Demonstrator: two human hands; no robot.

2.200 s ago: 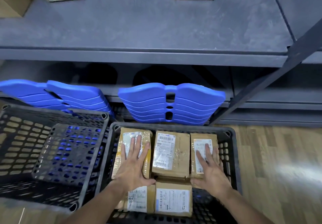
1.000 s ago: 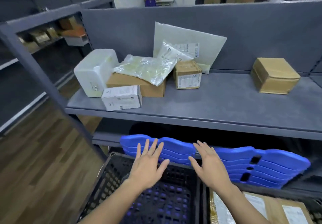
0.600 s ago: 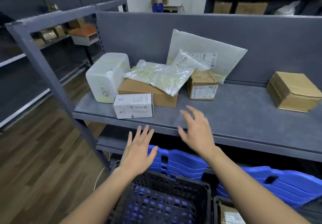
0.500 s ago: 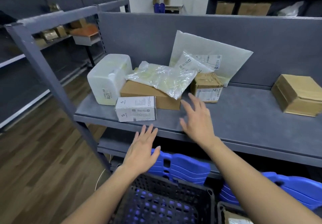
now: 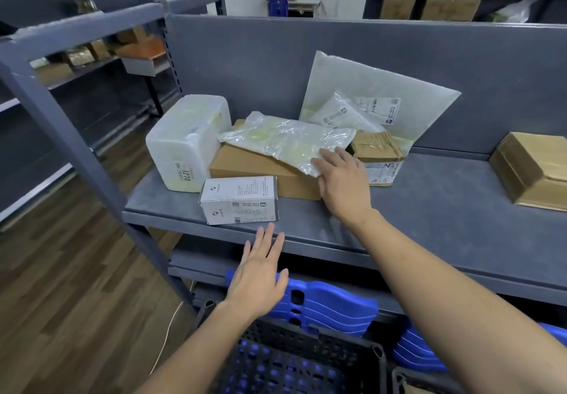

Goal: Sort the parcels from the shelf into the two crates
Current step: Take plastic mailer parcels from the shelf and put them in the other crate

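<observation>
right hand [image 5: 343,185]: our straight fingers touch the clear plastic bag [image 5: 285,139] | left hand [image 5: 260,280]: spread flat (holding nothing), white carton [image 5: 241,199] just beyond our fingertips

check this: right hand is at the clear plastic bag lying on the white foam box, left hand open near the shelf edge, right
No: the clear plastic bag lies on the flat brown box, not the white foam box beside it, as the head view shows. The right hand is at the bag, the left hand open near the shelf edge.
</observation>
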